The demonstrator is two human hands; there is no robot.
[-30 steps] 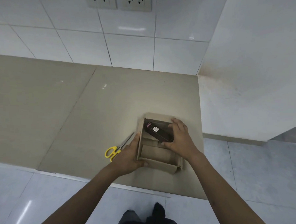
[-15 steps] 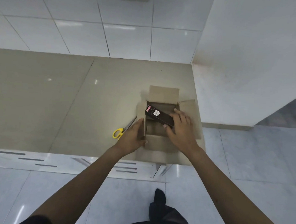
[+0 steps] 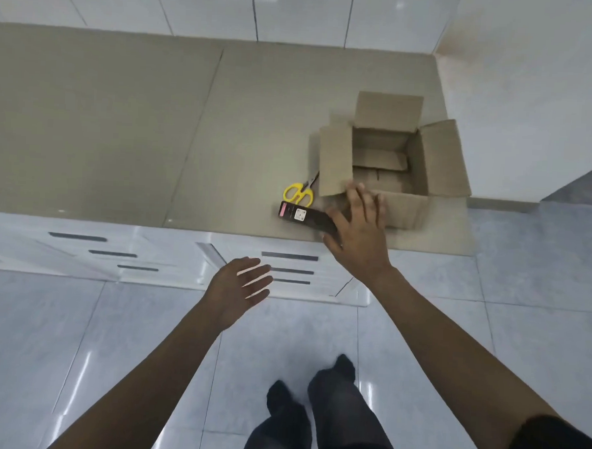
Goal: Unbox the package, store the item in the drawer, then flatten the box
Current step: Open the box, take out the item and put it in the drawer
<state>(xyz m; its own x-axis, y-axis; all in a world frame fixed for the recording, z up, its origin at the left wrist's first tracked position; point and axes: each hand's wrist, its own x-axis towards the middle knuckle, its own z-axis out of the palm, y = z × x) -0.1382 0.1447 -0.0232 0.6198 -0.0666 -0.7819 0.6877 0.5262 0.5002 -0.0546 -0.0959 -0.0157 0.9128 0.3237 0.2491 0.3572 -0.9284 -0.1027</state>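
Observation:
The cardboard box [image 3: 407,208] stands open on the beige counter [image 3: 128,129] at the right, its flaps spread and nothing visible inside. A slim black item [image 3: 305,217] with a pink and white label is out of the box, just above the counter's front edge. My right hand [image 3: 357,234] holds its right end, thumb below it and fingers raised against the box's front wall. My left hand [image 3: 240,286] hangs open, fingers apart, in front of the white drawers [image 3: 288,270] under the counter, level with their dark handle slots.
Yellow-handled scissors [image 3: 299,193] lie on the counter just left of the box and behind the item. More white drawers [image 3: 111,253] sit to the left. A white wall block [image 3: 534,99] borders the counter on the right. Grey floor tiles and my legs [image 3: 315,414] are below.
My right hand lifted the black item out of the box and brought it to the counter's front edge. My left hand let go of the box and dropped down to the drawers.

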